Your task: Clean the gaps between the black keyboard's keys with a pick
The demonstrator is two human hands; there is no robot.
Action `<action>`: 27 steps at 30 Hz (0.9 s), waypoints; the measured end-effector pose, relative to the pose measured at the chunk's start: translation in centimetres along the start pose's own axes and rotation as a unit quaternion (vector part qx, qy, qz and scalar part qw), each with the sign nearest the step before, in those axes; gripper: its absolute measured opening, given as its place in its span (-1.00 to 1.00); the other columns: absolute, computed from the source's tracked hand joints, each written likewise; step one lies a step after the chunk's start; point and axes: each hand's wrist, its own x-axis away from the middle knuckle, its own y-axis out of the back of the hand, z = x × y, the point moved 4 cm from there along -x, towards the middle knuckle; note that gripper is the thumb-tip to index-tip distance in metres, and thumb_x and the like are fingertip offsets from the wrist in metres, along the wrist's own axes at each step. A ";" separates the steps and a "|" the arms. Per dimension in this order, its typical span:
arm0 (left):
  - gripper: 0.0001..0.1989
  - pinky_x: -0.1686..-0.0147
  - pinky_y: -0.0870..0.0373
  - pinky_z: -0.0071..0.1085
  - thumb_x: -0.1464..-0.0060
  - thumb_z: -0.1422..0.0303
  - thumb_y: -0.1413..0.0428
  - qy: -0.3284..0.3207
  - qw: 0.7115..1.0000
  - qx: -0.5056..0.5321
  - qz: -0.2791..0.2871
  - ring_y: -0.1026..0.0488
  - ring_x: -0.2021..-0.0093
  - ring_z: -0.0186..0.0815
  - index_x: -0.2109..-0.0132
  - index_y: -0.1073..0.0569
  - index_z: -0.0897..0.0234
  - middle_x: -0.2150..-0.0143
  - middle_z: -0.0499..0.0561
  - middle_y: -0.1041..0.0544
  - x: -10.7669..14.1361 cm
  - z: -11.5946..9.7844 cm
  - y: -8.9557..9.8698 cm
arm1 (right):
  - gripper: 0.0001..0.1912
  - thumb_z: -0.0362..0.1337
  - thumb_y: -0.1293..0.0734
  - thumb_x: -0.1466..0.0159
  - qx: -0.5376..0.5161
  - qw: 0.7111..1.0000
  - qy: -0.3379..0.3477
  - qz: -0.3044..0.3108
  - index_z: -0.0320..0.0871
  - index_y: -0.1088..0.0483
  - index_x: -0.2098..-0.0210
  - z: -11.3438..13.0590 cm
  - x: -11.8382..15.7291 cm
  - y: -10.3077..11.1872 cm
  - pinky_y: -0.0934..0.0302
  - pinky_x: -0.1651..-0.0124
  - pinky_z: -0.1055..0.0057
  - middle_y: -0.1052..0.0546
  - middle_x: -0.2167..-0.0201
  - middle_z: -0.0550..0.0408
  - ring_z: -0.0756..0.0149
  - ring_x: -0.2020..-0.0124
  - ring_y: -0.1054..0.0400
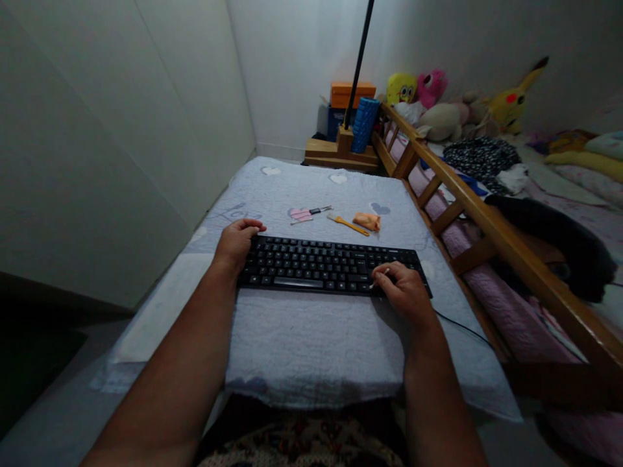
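Observation:
A black keyboard [311, 264] lies flat on the cloth-covered table [311, 344]. My left hand [237, 243] grips its left end, with thumb and fingers at the upper left corner. Over the right part of the keyboard, my right hand [400, 285] pinches a thin white cotton swab [372, 285], whose tip is down near the lower keys. Behind the keyboard lie a small yellow brush [351, 226], an orange crumpled packet [366, 222], a tool with a black and pink handle [311, 212], and another white swab [302, 222].
A wooden bed rail [516, 227] runs along the table's right side, with plush toys [442, 120] and clothes beyond. The keyboard's cable [462, 324] trails right. At the back stand a blue roller [365, 124], an orange box [353, 95] and a black pole [361, 58].

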 end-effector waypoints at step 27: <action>-0.86 0.25 -0.29 -0.34 0.20 0.41 -0.14 0.003 1.000 -0.008 -0.003 -0.41 0.34 -0.28 0.37 -0.50 0.26 0.31 0.03 -0.59 0.2 -0.3 -0.1 | -0.81 -0.28 -0.28 -0.28 -0.022 0.999 0.028 -0.004 -0.08 -0.54 0.36 1.3 -0.1 -0.8 -0.28 0.10 0.21 -0.60 0.34 0.02 0.15 0.23 -0.44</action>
